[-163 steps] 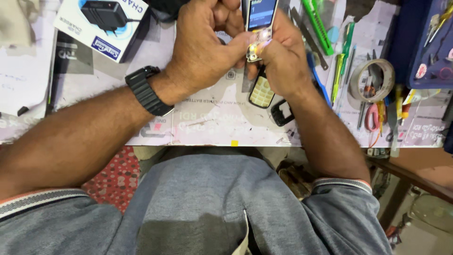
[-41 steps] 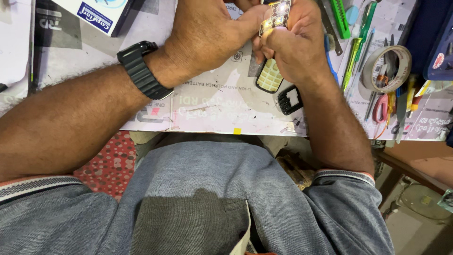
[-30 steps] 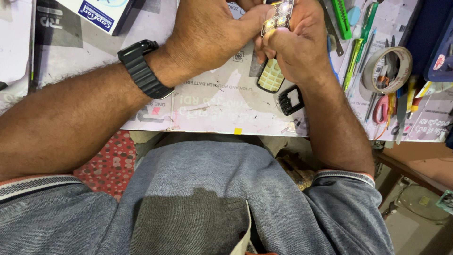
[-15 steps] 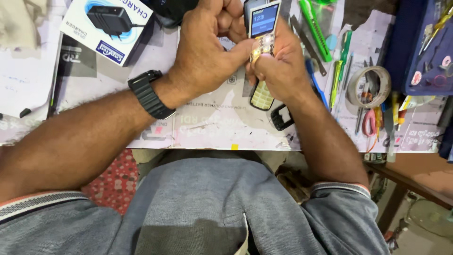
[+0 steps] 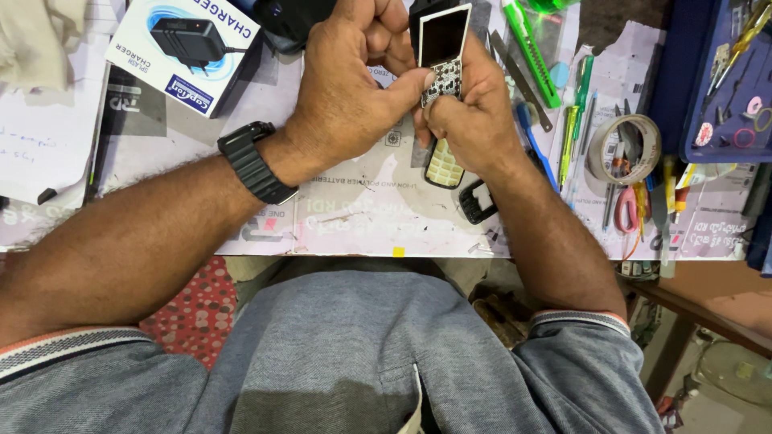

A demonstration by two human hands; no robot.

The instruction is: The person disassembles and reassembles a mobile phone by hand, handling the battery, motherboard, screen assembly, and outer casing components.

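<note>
Both my hands hold a small bar phone with its front cover off, screen dark and keypad circuit bare, above the work mat. My left hand, with a black watch on its wrist, presses its thumb on the phone's keypad area. My right hand grips the phone's lower end from the right. Under my right hand a cream rubber keypad lies on the mat, and a small black frame part lies just below it.
A blue-and-white charger box lies at the upper left. To the right lie a green cutter, green and blue pens, a tape roll, red-handled scissors and a blue tray of small tools. Papers cover the left.
The view has shifted down, so the charger box and more of the table show. The phone's screen, lit blue half a second ago, is now dark. Both hands keep hold of the phone.
</note>
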